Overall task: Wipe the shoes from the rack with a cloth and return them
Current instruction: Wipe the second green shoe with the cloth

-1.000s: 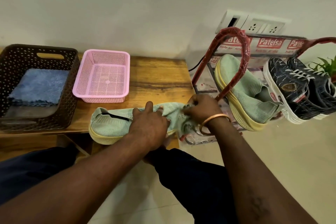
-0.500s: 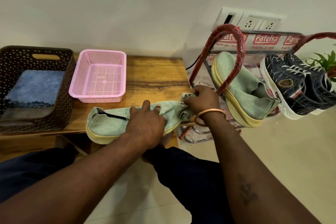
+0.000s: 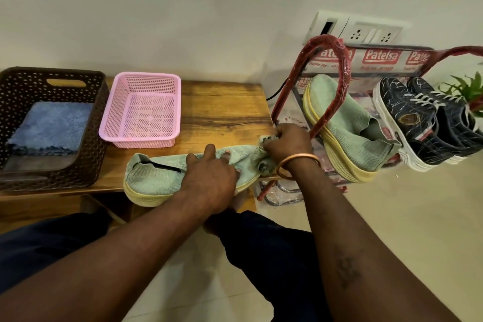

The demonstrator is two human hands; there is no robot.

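Observation:
A pale green knit shoe [image 3: 154, 178] with a yellow sole lies on its side at the front edge of the wooden bench [image 3: 222, 110]. My left hand [image 3: 211, 178] presses down on its middle and holds it. My right hand [image 3: 285, 144] is closed on a light cloth [image 3: 265, 162] bunched at the shoe's toe. The matching green shoe [image 3: 347, 131] leans on the red-wrapped shoe rack [image 3: 337, 65] to the right. Beside it stands a pair of dark navy sneakers [image 3: 423, 123].
A brown perforated basket [image 3: 15, 86] at the left holds a folded blue cloth [image 3: 49, 128]. A pink mesh tray [image 3: 143, 110] sits next to it. Wall sockets [image 3: 366, 31] are above the rack, a green plant [image 3: 467, 89] at far right. My knees are below the bench.
My right hand with the cloth has shifted slightly up and to the right over the shoe's toe. My left hand keeps its hold on the shoe.

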